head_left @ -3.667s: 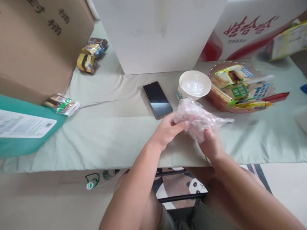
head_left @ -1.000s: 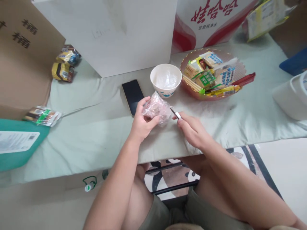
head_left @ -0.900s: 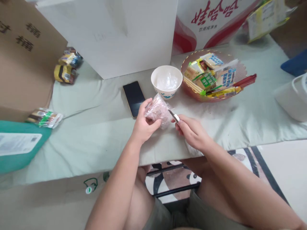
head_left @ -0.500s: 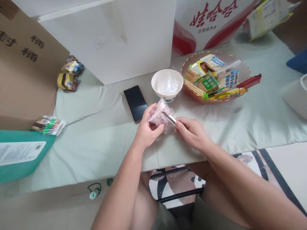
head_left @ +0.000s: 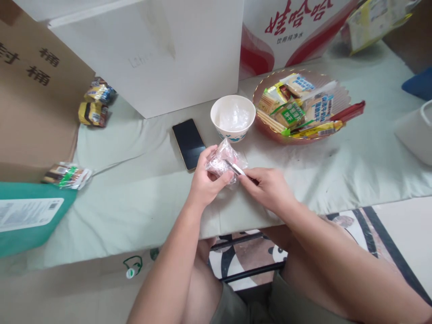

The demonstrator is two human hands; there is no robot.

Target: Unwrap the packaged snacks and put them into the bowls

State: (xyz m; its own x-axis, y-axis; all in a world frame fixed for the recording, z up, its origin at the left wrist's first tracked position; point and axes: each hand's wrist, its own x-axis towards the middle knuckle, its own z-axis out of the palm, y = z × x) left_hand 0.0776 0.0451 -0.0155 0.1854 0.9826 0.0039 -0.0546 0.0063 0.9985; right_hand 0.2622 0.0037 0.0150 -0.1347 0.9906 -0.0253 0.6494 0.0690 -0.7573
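Observation:
My left hand (head_left: pixel 206 177) is closed around a pinkish bundle wrapped in clear plastic (head_left: pixel 221 159), just above the cloth near the table's front edge. What lies inside the wrap I cannot make out. In my right hand (head_left: pixel 266 186) is a utility knife (head_left: pixel 236 168) with a white-and-dark handle. Its blade points to the upper left and its tip is at the plastic; whether it has pierced it I cannot tell. Right behind the bundle stands a white bowl (head_left: pixel 232 114) with a teal pattern and crumpled clear plastic in it.
A black phone (head_left: pixel 189 144) lies left of the bowl. To the right is a scalloped pink basin (head_left: pixel 276 135) of wrapped snacks. Boxes (head_left: pixel 148 58) line the back. Snack packs (head_left: pixel 67 175) lie at left, by a green container (head_left: pixel 30 243). A white vessel (head_left: pixel 416 135) stands far right.
My right hand and the knife have shifted slightly left, the blade moving further over the wrapped bundle. My left hand keeps its hold. The whole view has drifted a little.

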